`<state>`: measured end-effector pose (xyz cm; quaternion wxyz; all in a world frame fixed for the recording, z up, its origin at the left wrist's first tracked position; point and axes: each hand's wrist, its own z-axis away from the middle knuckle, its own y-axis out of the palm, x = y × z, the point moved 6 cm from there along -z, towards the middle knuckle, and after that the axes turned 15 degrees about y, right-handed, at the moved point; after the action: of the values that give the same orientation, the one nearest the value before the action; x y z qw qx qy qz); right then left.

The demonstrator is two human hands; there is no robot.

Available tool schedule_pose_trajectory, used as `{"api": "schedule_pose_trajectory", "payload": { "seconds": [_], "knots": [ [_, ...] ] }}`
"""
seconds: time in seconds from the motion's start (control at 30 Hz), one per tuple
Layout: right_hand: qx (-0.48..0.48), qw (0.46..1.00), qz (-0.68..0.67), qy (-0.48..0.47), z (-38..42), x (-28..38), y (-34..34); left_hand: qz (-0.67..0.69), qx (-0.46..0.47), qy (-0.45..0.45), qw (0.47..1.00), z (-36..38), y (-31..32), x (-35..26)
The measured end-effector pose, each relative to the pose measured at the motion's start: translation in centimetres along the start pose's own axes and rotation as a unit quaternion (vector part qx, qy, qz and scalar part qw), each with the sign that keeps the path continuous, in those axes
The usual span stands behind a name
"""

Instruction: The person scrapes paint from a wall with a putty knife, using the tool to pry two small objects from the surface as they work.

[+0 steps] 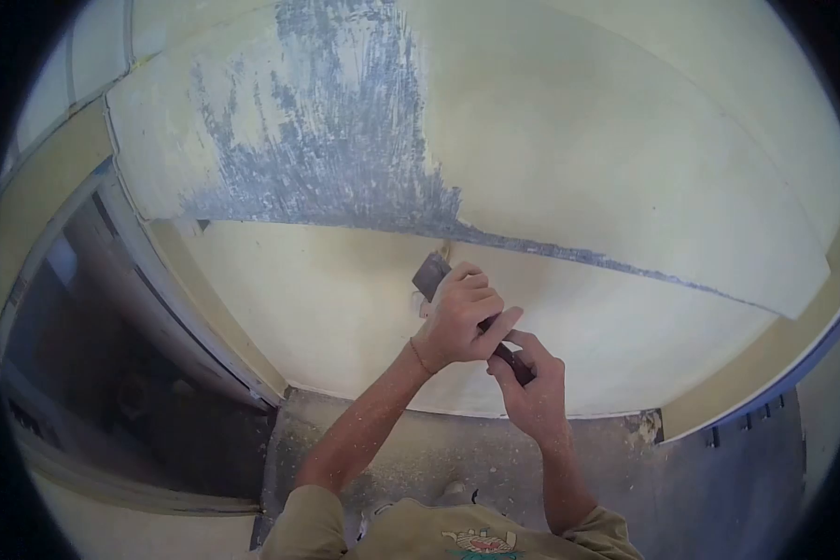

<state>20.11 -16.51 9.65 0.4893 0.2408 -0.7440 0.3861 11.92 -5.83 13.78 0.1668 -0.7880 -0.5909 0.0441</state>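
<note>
Head view, looking forward and down along both forearms toward a wall. We see the left hand [459, 322] raised in front of the cream-painted wall [625, 168], its wrist bent slightly back and a thin band around the wrist. Its fingers [481, 303] are curled shut around the upper part of a scraper [431, 273], whose dark blade projects up and to the left from the fist and lies against the wall surface. The index finger stretches down and to the right along the tool's handle [515, 364].

The right hand [530, 387] sits just below and to the right of the left hand, touching it. Its fingers wrap the lower end of the dark handle, thumb on top, so both hands are closed on the same tool. Both forearms rise from the bottom of the view and converge at the scraper; the left forearm slopes up to the right, the right forearm stands nearly vertical.

The scraper's blade lies just below a stepped edge in the wall, where a grey scraped patch [336, 140] runs down from the top and thins into a narrow grey line to the right. A dusty floor [457, 448] lies beneath the hands. A door frame [159, 280] stands to the left.
</note>
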Motion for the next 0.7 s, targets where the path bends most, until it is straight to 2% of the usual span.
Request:
{"api": "schedule_pose_trajectory", "payload": {
  "seconds": [0.1,0.3,0.37,0.43,0.57,0.7],
  "knots": [
    [0.025,1.000,-0.002,-0.002,-2.7,0.1,0.0,-0.036,0.007,-0.017,0.999,-0.6,0.6,2.3],
    [0.003,0.999,-0.030,-0.015,-5.8,0.1,0.7,-0.046,0.012,-0.012,0.999,-1.0,0.3,5.3],
    [-0.022,0.996,-0.056,-0.062,-6.3,-0.1,1.3,-0.049,0.003,0.003,0.999,-1.2,-0.2,5.5],
    [-0.032,0.996,-0.041,-0.066,-6.5,0.5,1.9,-0.049,-0.007,0.019,0.999,-1.0,-0.6,5.9],
    [-0.075,0.994,-0.037,-0.069,-6.3,0.4,3.3,-0.036,0.024,0.030,0.999,0.1,-1.0,7.2],
    [-0.072,0.996,-0.025,-0.039,-6.8,1.5,4.3,-0.027,0.057,0.008,0.998,-0.3,-2.6,8.7]
  ]
}}
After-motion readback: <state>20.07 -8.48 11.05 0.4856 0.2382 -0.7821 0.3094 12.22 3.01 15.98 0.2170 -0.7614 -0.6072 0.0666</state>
